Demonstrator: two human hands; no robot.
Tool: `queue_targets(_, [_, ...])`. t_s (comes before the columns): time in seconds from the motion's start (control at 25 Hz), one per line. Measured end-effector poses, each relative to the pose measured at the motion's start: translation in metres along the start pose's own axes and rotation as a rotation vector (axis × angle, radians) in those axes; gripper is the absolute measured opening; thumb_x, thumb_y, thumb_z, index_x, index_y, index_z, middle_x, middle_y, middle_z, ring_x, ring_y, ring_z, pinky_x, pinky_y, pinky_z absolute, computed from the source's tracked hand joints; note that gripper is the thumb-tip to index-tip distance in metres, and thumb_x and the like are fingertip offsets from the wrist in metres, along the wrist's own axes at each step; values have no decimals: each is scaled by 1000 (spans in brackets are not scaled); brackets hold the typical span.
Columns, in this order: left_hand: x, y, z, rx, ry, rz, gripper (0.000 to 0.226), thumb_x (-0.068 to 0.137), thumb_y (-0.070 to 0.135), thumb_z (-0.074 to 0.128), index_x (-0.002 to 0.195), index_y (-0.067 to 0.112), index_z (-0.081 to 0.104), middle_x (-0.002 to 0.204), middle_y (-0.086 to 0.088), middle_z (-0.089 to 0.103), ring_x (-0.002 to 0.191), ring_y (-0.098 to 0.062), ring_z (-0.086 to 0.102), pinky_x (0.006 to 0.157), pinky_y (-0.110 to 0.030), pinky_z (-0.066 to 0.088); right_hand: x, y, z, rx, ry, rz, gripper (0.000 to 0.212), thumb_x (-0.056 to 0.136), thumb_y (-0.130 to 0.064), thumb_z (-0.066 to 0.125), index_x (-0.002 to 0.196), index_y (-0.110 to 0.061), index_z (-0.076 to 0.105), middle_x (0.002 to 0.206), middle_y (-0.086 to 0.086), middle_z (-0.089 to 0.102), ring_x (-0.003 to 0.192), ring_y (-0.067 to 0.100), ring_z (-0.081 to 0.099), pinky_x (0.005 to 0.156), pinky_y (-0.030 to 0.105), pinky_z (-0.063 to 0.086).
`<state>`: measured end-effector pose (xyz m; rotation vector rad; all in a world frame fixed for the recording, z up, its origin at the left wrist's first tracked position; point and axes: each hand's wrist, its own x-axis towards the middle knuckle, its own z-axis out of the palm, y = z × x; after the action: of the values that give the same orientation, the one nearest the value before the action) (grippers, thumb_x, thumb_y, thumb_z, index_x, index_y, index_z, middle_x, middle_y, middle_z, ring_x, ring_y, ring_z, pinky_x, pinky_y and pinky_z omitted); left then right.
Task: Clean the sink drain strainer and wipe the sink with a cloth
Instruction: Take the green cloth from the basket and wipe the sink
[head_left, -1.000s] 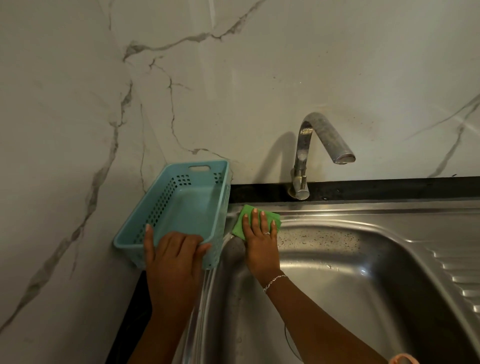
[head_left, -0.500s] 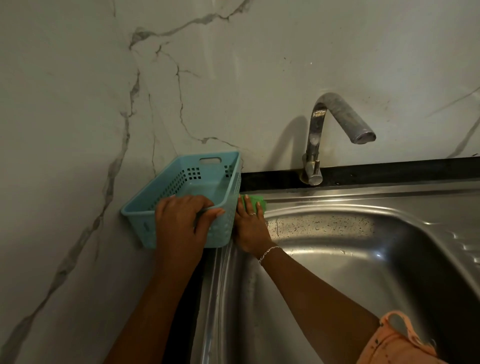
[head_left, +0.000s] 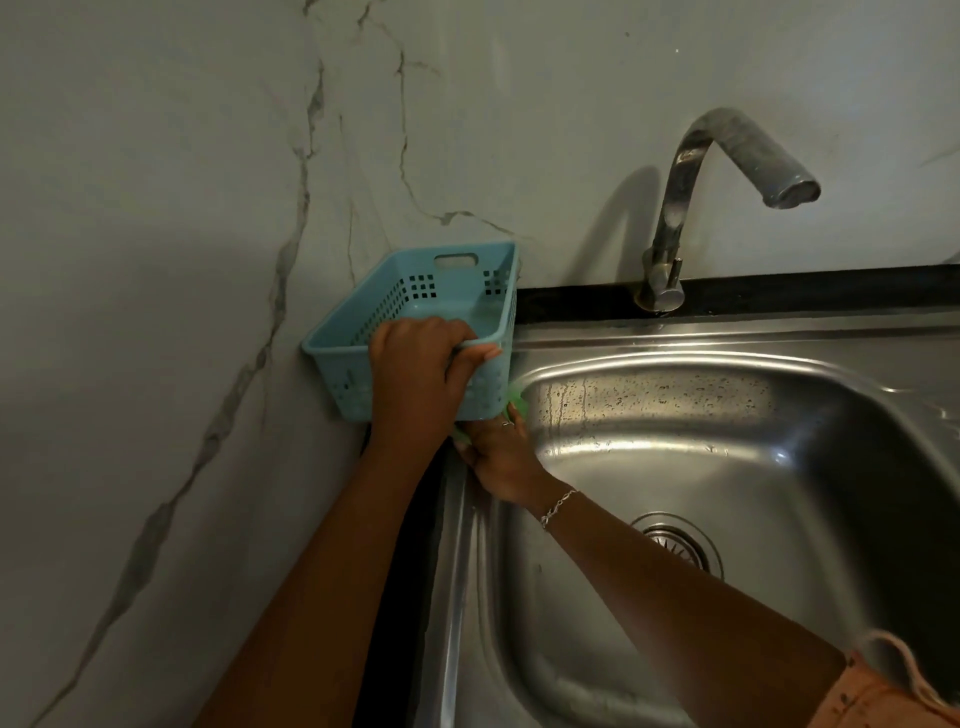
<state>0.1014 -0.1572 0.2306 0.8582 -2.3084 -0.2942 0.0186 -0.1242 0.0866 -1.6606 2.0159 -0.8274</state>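
1. The sink (head_left: 727, 457) is stainless steel, its back wall speckled with water drops and streaks, bright glare along the rim.
2. The strainer (head_left: 680, 543) sits in the drain at the basin floor, a round metal ring with slots, partly hidden behind the right forearm.
3. The cloth (head_left: 517, 400) is green; only small bits show at the sink's back left corner, under the right hand (head_left: 498, 457) and just below the basket (head_left: 415, 312).
4. The right hand's grip presses flat on the cloth; a ring and a wrist chain show.
5. The left hand (head_left: 421, 379) has its grip clenched on the basket's near rim, thumb outside. The basket is pale blue, perforated, tilted up against the marble wall (head_left: 182, 208).
6. The tap (head_left: 675, 218) stands behind the sink.
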Motion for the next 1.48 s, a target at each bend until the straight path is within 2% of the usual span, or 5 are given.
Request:
queue_targets(0.24, [-6, -6, 7, 17, 12, 16, 32, 86, 34, 55, 82, 5, 67, 82, -13, 68, 84, -30, 58, 84, -34, 26, -49, -20, 13, -55, -129, 12, 57, 99, -27, 36, 148, -23, 7, 159, 7, -8, 147, 24, -9, 120, 43, 0])
queue_targets(0.84, [-31, -11, 18, 32, -150, 0, 37, 85, 29, 62, 71, -5, 67, 75, -22, 65, 78, -36, 58, 79, -46, 41, -177, -54, 15, -78, -422, -213, 61, 99, -26, 38, 148, -28, 3, 142, -11, -26, 134, 10, -27, 117, 37, -8])
queue_targets(1.16, [-62, 5, 27, 190, -131, -60, 44, 88, 29, 56, 125, 6, 53, 129, -15, 53, 129, -31, 41, 112, -45, 25, -206, -51, 4, -165, -585, -361, 59, 98, -30, 38, 148, -30, 6, 143, -15, -23, 137, 7, -23, 117, 35, -7])
queue_targets(1.28, [-106, 14, 24, 114, -74, 13, 39, 86, 25, 60, 115, 0, 59, 129, -23, 54, 132, -40, 38, 110, -52, 29, -213, -49, -3, -178, -646, -416, 57, 98, -30, 38, 148, -31, 10, 151, -15, -17, 144, 8, -16, 116, 33, -9])
queue_targets(1.48, [-176, 17, 26, -33, -450, -79, 31, 87, 26, 59, 104, 2, 67, 123, -20, 59, 132, -35, 39, 110, -51, 29, -224, -46, -12, -211, -689, -455, 54, 98, -32, 38, 147, -32, 14, 159, -11, 5, 146, 6, -7, 115, 28, -10])
